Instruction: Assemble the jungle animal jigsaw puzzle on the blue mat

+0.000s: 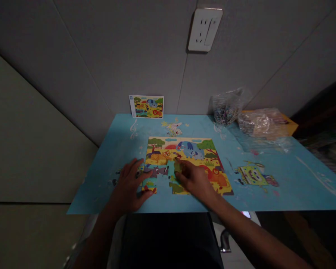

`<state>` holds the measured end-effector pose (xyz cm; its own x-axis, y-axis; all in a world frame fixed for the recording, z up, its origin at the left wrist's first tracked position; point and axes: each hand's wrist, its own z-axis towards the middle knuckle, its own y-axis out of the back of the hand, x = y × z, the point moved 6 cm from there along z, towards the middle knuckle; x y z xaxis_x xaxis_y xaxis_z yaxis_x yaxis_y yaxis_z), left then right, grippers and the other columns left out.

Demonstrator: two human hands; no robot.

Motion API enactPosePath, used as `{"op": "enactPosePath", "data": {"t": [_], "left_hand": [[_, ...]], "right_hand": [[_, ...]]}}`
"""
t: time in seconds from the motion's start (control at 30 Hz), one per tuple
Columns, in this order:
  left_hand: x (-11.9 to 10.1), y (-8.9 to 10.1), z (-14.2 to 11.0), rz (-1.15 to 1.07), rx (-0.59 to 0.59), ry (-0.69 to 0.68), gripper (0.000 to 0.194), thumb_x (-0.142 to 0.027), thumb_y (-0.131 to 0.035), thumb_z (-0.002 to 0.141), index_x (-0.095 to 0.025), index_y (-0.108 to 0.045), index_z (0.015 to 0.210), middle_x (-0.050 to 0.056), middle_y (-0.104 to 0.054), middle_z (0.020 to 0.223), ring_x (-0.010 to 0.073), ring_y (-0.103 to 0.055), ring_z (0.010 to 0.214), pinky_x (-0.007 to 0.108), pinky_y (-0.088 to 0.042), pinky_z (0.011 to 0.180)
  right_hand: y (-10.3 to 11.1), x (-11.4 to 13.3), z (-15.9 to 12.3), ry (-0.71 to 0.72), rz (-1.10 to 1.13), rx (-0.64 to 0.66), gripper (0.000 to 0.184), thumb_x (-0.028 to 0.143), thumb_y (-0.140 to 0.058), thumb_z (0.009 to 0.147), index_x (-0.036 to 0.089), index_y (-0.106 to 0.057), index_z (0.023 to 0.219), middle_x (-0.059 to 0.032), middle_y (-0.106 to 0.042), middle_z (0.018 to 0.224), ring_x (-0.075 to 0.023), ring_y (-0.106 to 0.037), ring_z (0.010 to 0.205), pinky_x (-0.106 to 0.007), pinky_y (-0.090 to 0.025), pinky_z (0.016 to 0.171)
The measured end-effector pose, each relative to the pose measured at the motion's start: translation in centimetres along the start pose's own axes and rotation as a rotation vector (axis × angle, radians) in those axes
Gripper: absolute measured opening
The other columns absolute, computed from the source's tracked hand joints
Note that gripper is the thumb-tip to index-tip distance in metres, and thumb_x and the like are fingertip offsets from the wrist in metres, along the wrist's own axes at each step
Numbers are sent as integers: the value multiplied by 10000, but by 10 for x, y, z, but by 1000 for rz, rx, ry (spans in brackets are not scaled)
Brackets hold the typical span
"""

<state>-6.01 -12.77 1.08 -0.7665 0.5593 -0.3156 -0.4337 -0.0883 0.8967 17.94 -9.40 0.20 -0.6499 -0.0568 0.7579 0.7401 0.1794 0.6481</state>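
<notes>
A jigsaw puzzle (190, 149) of a savanna scene lies on the blue table, with a gap at its lower middle where the tabletop shows through. My right hand (194, 177) pinches a greenish puzzle piece (178, 167) over the right side of that gap. At the left edge of the puzzle, my left hand (131, 185) rests with fingers spread, its fingertips touching the pieces with the grey animal and the lower left corner. The underside of the held piece and some of the puzzle beneath my right hand are hidden.
A reference picture card (148, 107) leans against the wall at the back. Farther right are a clear bag of small pieces (226, 108), crumpled plastic wrapping (264, 125) and a yellow-orange box edge (292, 126). The blue table (100, 198) carries printed cartoon figures; a socket (205, 30) sits above.
</notes>
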Motion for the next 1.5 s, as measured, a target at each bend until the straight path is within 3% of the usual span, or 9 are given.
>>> {"op": "enactPosePath", "data": {"t": [0.17, 0.27, 0.33, 0.43, 0.57, 0.7, 0.8, 1.27, 1.5], "left_hand": [[-1, 1, 1, 21, 10, -14, 468, -376, -677, 865, -231, -628, 1308, 151, -406, 1532, 408, -331, 1445, 633, -364, 1128], [-2, 1, 1, 28, 6, -23, 466, -382, -670, 869, -230, -630, 1308, 157, -418, 1521, 409, -353, 1430, 632, -376, 1111], [-1, 0, 0, 30, 2, -27, 464, -384, -662, 875, -230, -628, 1311, 160, -426, 1518, 406, -376, 1417, 630, -374, 1107], [-1, 0, 0, 31, -1, -30, 456, -383, -645, 887, -238, -618, 1319, 156, -432, 1520, 390, -385, 1420, 620, -354, 1122], [-1, -2, -1, 22, 17, -32, 466, -369, -647, 883, -251, -608, 1332, 144, -436, 1531, 376, -375, 1435, 604, -328, 1146], [-1, -2, -2, 40, 21, -36, 459, -374, -637, 891, -221, -620, 1323, 169, -437, 1528, 385, -373, 1437, 616, -321, 1148], [-2, -2, -1, 45, 13, -35, 452, -372, -639, 888, -212, -627, 1311, 174, -451, 1514, 389, -389, 1426, 624, -330, 1138], [-1, -2, -1, 54, 2, -46, 468, -378, -655, 895, -215, -618, 1332, 177, -442, 1515, 393, -385, 1427, 636, -328, 1133], [-8, 3, 1, 9, 3, -84, 353, -309, -658, 907, -309, -690, 1259, 116, -447, 1515, 364, -381, 1432, 613, -352, 1130]], "right_hand": [[-7, 4, -24, 23, -82, 38, 329, 451, -689, 870, 206, -726, 1087, -57, -721, 737, -217, -686, 653, -324, -514, 597], [-3, 19, -30, 271, -150, 78, 329, 365, -749, 839, 217, -735, 1133, -142, -720, 1129, -286, -698, 1007, -423, -572, 844], [-3, 29, -34, 457, -197, 90, 388, 296, -767, 827, 223, -715, 1206, -160, -612, 1355, -322, -593, 1236, -485, -515, 1021], [-11, 36, -37, 567, -193, 127, 276, 273, -704, 891, 221, -728, 1160, -137, -646, 1241, -294, -588, 1197, -479, -512, 1036], [-27, 41, -38, 553, -191, 80, 208, 312, -638, 945, 230, -731, 1112, -114, -656, 1092, -273, -594, 1087, -462, -547, 954], [-31, 43, -39, 535, -254, 4, 262, 325, -623, 947, 231, -716, 1172, -156, -574, 1328, -326, -515, 1229, -532, -492, 1018], [-30, 44, -37, 547, -281, 65, 330, 257, -625, 926, 241, -687, 1250, -136, -531, 1437, -346, -463, 1297, -573, -433, 1071], [-35, 44, -39, 477, -263, 0, 293, 358, -598, 959, 265, -714, 1211, -115, -592, 1306, -334, -454, 1222, -553, -436, 1025], [-35, 44, -45, 464, -325, -42, 276, 363, -571, 979, 248, -737, 1167, -128, -604, 1241, -335, -460, 1208, -535, -452, 975]]}}
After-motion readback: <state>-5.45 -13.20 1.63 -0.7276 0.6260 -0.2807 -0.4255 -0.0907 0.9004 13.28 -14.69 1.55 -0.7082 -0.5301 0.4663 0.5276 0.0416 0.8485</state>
